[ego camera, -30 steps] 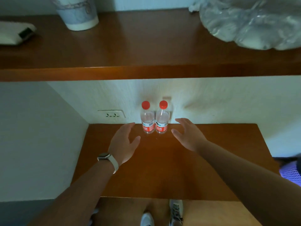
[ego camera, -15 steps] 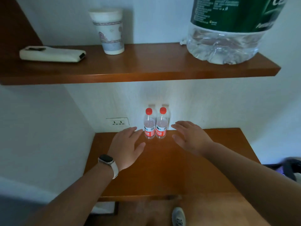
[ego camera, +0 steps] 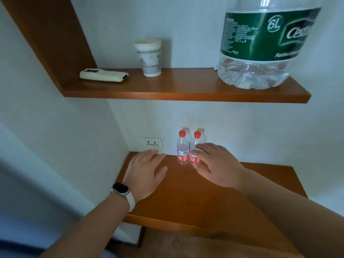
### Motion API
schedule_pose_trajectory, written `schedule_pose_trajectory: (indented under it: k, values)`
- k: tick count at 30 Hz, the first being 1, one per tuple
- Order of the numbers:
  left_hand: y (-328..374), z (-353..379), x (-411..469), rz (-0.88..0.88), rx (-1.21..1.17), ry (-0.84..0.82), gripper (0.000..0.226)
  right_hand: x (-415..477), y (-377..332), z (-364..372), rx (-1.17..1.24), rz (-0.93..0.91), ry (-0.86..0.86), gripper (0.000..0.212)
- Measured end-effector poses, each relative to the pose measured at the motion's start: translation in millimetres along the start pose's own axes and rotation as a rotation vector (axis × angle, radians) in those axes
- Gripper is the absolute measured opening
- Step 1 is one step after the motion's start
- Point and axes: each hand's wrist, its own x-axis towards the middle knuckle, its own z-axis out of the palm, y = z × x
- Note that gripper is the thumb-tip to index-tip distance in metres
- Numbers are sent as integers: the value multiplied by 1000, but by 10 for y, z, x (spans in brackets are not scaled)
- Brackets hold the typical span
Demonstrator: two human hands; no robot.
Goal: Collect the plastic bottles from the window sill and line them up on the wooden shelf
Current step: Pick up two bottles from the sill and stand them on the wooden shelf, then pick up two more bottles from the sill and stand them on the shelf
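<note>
2 bottles point(ego camera: 183, 149) stand side by side on the wooden shelf point(ego camera: 204, 194), your left hand point(ego camera: 147, 170) flat and empty nearby, your right hand point(ego camera: 217, 164) touching the right bottle point(ego camera: 194, 158) with loose fingers, so the line-up looks nearly done.

On the green label point(ego camera: 260, 32) of the big water jug point(ego camera: 253, 71) I can read "6L", the letters "Cest" cut off at the edge, and "Purified". The red labels point(ego camera: 183, 157) of the small bottles point(ego camera: 182, 146) are too small for me to read.

Left grip point(ego camera: 147, 172) palm-down, flat, right grip point(ego camera: 217, 164) loosely spread, both outstretched forward
</note>
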Motion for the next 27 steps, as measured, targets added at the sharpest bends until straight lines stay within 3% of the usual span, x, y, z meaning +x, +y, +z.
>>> schedule_pose_trajectory:
  k: [6,11,19,27]
  values:
    - [484,-131,-184,-94,32,34,60,-257,222,-162,-8,-55,-70,50]
    - [800,-238,-455,-203,94,39,64,-412,327,-204,27,-152,-118,69]
    - [1037,-510,-1111,-406,154,72,62,-318,39,-243,72,-427,-92,58]
    - [865,-725,-1881,-613,211,123,56,4,-727,-207,103,-705,-56,57]
